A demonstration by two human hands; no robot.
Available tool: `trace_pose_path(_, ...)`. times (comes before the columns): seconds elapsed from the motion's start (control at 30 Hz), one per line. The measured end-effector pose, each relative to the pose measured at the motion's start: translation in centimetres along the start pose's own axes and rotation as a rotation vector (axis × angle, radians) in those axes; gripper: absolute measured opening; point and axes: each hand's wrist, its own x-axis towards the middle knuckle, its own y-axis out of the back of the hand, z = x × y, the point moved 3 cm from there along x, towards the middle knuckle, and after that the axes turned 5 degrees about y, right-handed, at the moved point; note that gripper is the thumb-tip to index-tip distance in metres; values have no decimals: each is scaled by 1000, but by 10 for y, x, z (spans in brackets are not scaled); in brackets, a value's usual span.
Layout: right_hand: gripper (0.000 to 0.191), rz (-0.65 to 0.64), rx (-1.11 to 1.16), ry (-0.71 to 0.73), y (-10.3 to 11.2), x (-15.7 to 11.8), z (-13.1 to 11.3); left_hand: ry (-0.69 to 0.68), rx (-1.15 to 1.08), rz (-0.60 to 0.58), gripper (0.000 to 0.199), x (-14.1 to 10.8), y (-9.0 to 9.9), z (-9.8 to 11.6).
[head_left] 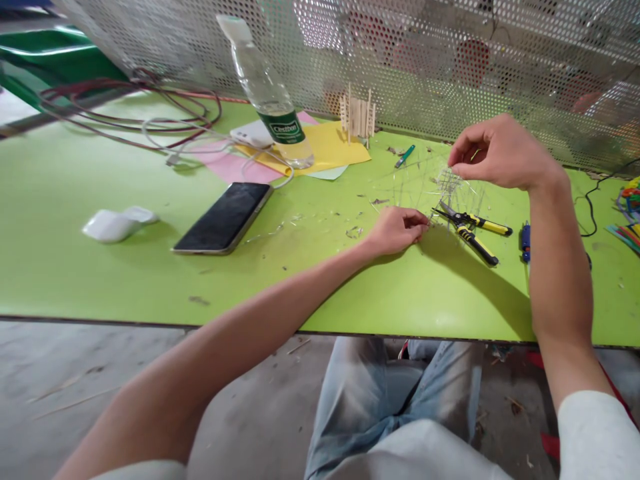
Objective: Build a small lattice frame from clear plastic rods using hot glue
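Observation:
A see-through lattice of thin straight rods [440, 190] stands on the green table [100, 267], right of centre. My right hand [500, 152] is above it, thumb and fingers pinched on its upper strands. My left hand [397, 230] rests on the table, its curled fingertips at the lattice's lower edge. Whether those fingers grip a rod is hidden. Yellow-and-black handled pliers [473, 230] lie just right of the lattice, their jaws among its lower rods.
A small wooden stick model [357, 117] stands on yellow paper [330, 150] beside a water bottle [265, 93]. A phone [223, 218], white object [117, 223], tangled cables [130, 110] and a green cutter [404, 156] lie about. A perforated metal screen [425, 60] backs the table.

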Motion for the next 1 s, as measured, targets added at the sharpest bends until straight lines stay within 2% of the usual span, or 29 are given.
trace_pose_path(0.47,9,17,-21,24,-2,3,-4,-9,-10,-6,20,-1,-1,0)
trace_pose_path(0.87,20,15,-7,-11,-4,2,-7,-50,14,-35,24,-2,0,5)
trace_pose_path(1.0,22,-23,72,33,-5,1,-12,-52,-5,-79,32,-6,7,10)
